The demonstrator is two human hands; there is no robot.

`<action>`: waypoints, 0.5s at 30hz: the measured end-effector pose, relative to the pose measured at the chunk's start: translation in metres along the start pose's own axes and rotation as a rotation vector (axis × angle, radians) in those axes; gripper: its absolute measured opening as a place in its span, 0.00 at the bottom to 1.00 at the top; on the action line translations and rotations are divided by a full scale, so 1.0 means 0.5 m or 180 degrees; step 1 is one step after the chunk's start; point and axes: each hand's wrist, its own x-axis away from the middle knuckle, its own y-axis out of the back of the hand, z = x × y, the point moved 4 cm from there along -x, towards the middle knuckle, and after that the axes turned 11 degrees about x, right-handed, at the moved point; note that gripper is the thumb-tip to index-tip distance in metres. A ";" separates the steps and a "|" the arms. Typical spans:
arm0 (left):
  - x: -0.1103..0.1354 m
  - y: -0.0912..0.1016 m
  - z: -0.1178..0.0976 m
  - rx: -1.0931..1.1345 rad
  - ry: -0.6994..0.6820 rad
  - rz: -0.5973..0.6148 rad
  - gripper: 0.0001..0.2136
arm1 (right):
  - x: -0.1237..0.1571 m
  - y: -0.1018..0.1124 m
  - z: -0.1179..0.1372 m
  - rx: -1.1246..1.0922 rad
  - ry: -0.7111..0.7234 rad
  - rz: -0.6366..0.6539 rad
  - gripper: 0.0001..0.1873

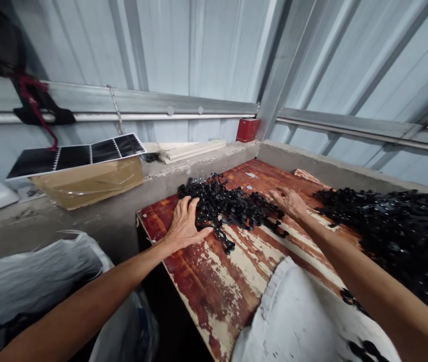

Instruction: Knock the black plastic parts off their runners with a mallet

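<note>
A small heap of black plastic parts (pixel 229 203) lies on a worn red wooden board (pixel 214 281). My left hand (pixel 184 224) rests flat on the board at the heap's left edge, fingers spread and touching the parts. Over on the heap's right edge, my right hand (pixel 289 201) lies with fingers stretched out, palm down. Neither hand grips anything.
A much larger pile of black parts (pixel 398 236) covers the board's right side. A white sack (pixel 296 317) sits at the near edge, a plastic bag (pixel 36 281) lower left. A cardboard box with black sheets (pixel 85 176) and a red box (pixel 247 129) stand on the concrete ledge.
</note>
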 end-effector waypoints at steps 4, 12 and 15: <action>-0.007 -0.009 0.014 -0.0082 0.0397 0.0206 0.48 | 0.008 -0.033 0.048 -0.0259 0.0133 0.0313 0.22; -0.007 -0.007 0.003 -0.0272 -0.0009 0.0498 0.43 | 0.107 -0.080 0.133 -0.0378 0.0663 0.1092 0.31; 0.003 -0.002 -0.013 -0.0352 -0.0113 0.0631 0.42 | 0.140 -0.081 0.121 -0.0265 0.0558 0.1173 0.34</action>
